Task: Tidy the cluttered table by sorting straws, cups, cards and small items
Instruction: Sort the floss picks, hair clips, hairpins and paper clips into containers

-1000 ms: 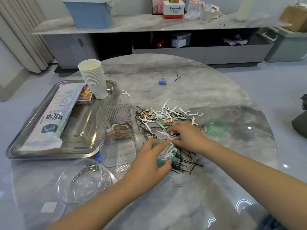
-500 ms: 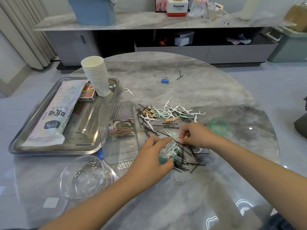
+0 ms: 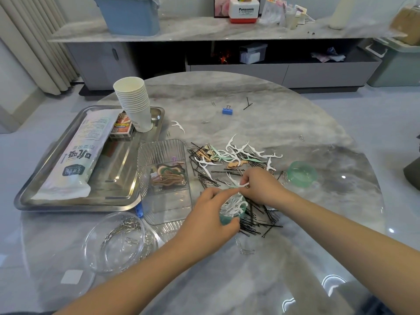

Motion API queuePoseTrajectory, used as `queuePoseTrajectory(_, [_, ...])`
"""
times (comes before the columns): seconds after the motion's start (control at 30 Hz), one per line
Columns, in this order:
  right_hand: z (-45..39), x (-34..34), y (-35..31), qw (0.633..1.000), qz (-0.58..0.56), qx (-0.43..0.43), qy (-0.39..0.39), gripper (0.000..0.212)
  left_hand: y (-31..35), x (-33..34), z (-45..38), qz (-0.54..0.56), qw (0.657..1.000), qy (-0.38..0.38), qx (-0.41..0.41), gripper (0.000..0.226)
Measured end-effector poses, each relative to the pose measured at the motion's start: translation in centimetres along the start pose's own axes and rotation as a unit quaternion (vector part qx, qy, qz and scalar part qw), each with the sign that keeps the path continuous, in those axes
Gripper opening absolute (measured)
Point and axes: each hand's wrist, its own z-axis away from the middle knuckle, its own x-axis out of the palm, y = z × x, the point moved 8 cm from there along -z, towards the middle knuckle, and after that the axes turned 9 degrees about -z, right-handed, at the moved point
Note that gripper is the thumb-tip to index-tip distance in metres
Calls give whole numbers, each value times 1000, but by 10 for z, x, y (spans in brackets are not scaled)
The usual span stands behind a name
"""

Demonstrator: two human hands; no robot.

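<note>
Floss pick (image 3: 244, 184) pinched by right hand (image 3: 261, 186); left hand (image 3: 210, 220) grips green cup (image 3: 227, 220); "Panasonic" box (image 3: 244, 10) behind.

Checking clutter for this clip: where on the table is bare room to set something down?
Bare marble lies beyond the blue binder clip at the far edge, and near the person between both forearms. Crowded: the pile of bobby pins and floss picks beside the clear tray.

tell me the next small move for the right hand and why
Probably drop the floss pick into the green cup. The right hand pinches it just above the cup, which the left hand holds and which already holds white picks. More picks lie loose on the table.
</note>
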Motion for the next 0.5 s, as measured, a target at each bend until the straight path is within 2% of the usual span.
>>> queuePoseTrajectory(0.23, [-1,3,2,1000,4,16,-17,38,1,-1,-1,2,1000,2,1,58])
queuePoseTrajectory(0.33, [0,1,5,999,4,19,-27,22,-2,1,-1,-2,1000,0,-5,59])
queuePoseTrajectory(0.5, [5,-23,9,989,-137,36,-40,16,-1,0,-1,-11,1000,5,-5,60])
